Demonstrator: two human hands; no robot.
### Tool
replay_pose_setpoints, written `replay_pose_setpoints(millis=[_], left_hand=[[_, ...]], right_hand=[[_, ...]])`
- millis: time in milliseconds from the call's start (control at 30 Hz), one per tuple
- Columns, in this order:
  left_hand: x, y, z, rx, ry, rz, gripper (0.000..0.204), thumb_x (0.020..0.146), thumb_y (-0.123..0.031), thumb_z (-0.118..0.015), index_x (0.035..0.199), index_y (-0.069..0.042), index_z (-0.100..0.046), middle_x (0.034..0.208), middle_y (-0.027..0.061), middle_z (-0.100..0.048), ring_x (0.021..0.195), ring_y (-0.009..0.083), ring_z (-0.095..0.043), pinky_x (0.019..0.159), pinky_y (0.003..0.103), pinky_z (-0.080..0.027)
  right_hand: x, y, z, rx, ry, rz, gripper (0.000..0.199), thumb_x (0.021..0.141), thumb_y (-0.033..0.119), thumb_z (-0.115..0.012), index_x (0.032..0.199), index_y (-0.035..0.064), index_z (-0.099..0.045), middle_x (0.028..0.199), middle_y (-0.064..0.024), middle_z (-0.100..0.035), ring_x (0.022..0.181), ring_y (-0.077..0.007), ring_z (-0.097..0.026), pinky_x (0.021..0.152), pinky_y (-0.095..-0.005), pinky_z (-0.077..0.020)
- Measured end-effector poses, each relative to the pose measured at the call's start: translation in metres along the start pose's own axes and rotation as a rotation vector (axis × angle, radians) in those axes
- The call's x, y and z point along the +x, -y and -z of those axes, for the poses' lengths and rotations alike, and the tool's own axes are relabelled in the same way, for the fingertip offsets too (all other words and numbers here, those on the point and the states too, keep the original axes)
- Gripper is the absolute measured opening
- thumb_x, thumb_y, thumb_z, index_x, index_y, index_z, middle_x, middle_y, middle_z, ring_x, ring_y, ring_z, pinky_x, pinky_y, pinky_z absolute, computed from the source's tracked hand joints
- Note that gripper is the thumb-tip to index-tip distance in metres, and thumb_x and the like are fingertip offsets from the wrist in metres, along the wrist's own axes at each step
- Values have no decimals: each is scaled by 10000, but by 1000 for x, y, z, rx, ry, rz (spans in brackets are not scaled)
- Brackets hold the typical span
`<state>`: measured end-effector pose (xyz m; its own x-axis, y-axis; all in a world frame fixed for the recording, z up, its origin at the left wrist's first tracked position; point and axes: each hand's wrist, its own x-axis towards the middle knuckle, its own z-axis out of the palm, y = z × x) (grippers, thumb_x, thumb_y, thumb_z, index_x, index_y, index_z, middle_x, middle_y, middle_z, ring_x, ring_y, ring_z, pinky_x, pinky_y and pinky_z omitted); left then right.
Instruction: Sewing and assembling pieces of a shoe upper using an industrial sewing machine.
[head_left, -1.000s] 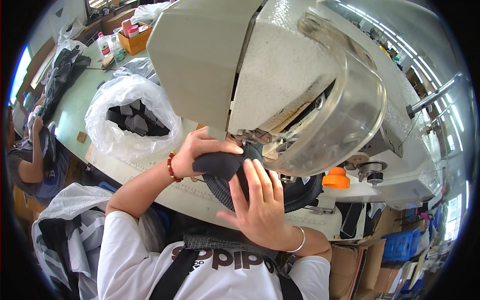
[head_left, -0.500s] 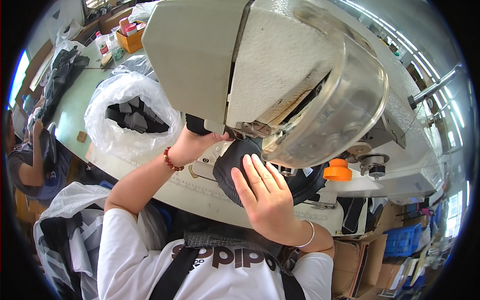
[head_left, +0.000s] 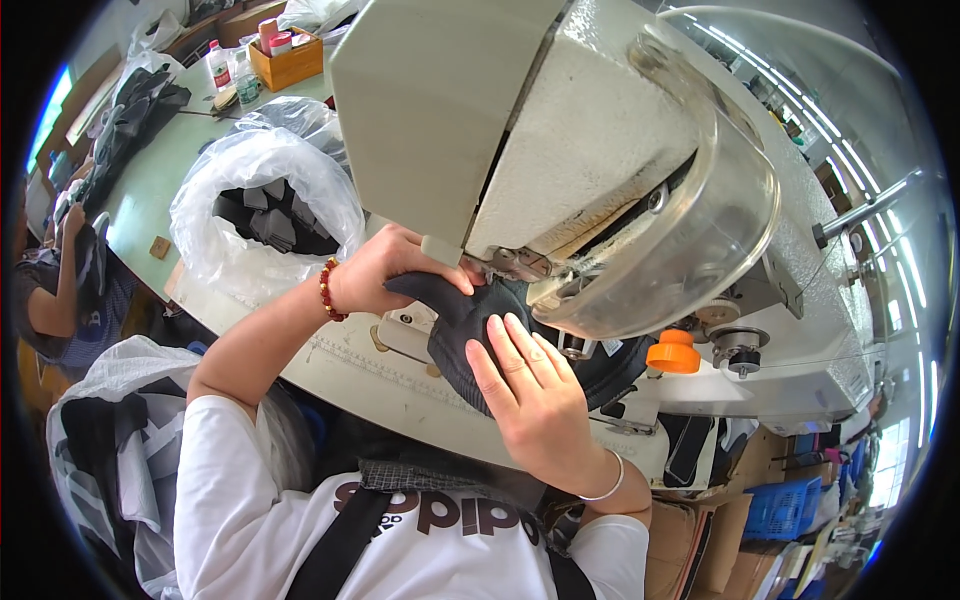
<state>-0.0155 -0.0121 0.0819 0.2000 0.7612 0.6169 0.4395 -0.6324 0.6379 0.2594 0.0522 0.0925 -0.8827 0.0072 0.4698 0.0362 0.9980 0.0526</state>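
Observation:
A black fabric shoe piece (head_left: 462,322) lies under the head of a large cream sewing machine (head_left: 560,150). My left hand (head_left: 395,265), with a red bead bracelet at the wrist, grips the piece's far edge close to the needle area. My right hand (head_left: 530,385), with a thin silver bracelet, presses flat on the near part of the piece, fingers spread. The needle itself is hidden behind the machine head.
A clear plastic bag (head_left: 262,200) holding several dark pieces stands on the pale green table (head_left: 150,190) at left. A wooden box with bottles (head_left: 285,55) is at the back. Another person (head_left: 55,290) sits far left. An orange knob (head_left: 672,352) is on the machine's right.
My left hand has slid rightward along the piece toward the needle area. My right hand has shifted a little on the piece while still pressing it flat.

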Motion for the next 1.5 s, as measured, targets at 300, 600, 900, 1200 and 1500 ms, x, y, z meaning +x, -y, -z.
replay_pose_setpoints(millis=[300, 600, 900, 1200, 1500], left_hand=[[-4, 14, 0, 68, 2, -37, 483, 653, 179, -609, 1050, -49, -765, 1128, 113, -753, 1122, 295, -689, 990, 389, -530], [-7, 21, -6, 68, -51, 46, 528, 624, 187, -601, 1058, -64, -768, 1157, 104, -748, 1109, 293, -693, 992, 391, -529], [-17, 9, -18, 327, -53, -12, 455, 653, 8, -765, 1088, -126, -776, 1151, 73, -756, 1076, 294, -699, 941, 396, -524], [-20, 20, -24, 421, -96, -65, 369, 710, -64, -807, 1076, -90, -763, 1101, 91, -765, 1017, 300, -719, 923, 390, -544], [-10, 8, -6, 220, -84, -45, 409, 680, 87, -749, 1063, -57, -741, 1107, 92, -765, 1003, 313, -722, 893, 387, -559]], right_hand=[[0, -12, 3, 78, 8, 9, 481, 803, 69, -622, 1273, -30, -646, 1329, -263, -633, 1240, -397, -631, 987, -459, -532], [-5, -42, 15, 180, 103, -28, 523, 767, -36, -623, 1283, 41, -663, 1370, -140, -653, 1231, -309, -658, 1004, -442, -518], [-8, -36, 12, -113, 86, -152, 531, 755, -46, -664, 1243, 158, -713, 1209, -89, -707, 1052, -269, -692, 934, -474, -505], [9, -3, -35, -266, -354, 26, 47, 816, 60, -694, 854, 77, -670, 1097, -100, -741, 1001, -236, -738, 686, -295, -442], [8, -13, -27, -101, -339, 86, 114, 747, 4, -733, 824, 31, -653, 1080, -102, -753, 998, -272, -743, 711, -315, -524]])
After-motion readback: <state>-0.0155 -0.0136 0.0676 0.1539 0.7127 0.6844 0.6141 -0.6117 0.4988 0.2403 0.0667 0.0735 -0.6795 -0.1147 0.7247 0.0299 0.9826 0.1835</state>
